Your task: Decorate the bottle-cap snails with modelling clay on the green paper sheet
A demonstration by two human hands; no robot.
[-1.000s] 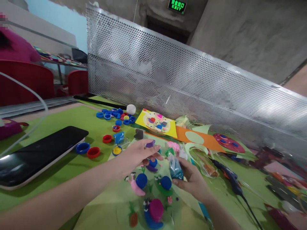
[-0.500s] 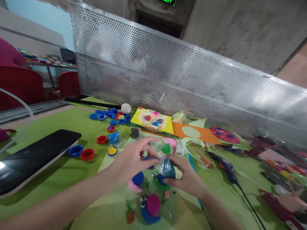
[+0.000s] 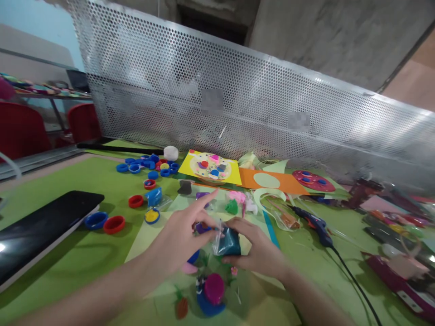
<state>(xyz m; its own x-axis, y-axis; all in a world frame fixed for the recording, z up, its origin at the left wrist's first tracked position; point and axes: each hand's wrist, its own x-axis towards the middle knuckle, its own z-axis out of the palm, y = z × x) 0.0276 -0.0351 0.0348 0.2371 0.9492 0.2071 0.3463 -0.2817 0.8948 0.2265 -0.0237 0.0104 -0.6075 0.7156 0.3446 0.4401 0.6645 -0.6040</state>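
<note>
A small clear plastic bag with a dark teal lump of clay (image 3: 229, 243) is between my hands. My right hand (image 3: 253, 246) grips its right side, thumb below and fingers above. With thumb and fingers, my left hand (image 3: 190, 228) pinches the clear edge of the bag; its index finger points up and away. Below them on pale paper lies a snail-like figure (image 3: 211, 294) with a magenta cap on a blue body. Near it are a brown and green clay carrot or pineapple shape (image 3: 181, 307) and a tiny pink flower (image 3: 234, 270). Other blue and pink pieces are partly hidden behind my hands.
To the left are a black phone-like device (image 3: 50, 231), red rings (image 3: 114, 224) and blue bottle caps (image 3: 152, 175). A glue gun (image 3: 316, 226) with its cord lies right. Behind are a decorated yellow card (image 3: 185, 168), orange paper (image 3: 288, 183) and a perforated metal panel (image 3: 244, 99).
The view has shifted slightly right. The bag is turned so more of the teal lump shows, and it has moved a little left and down with both hands still on it.
</note>
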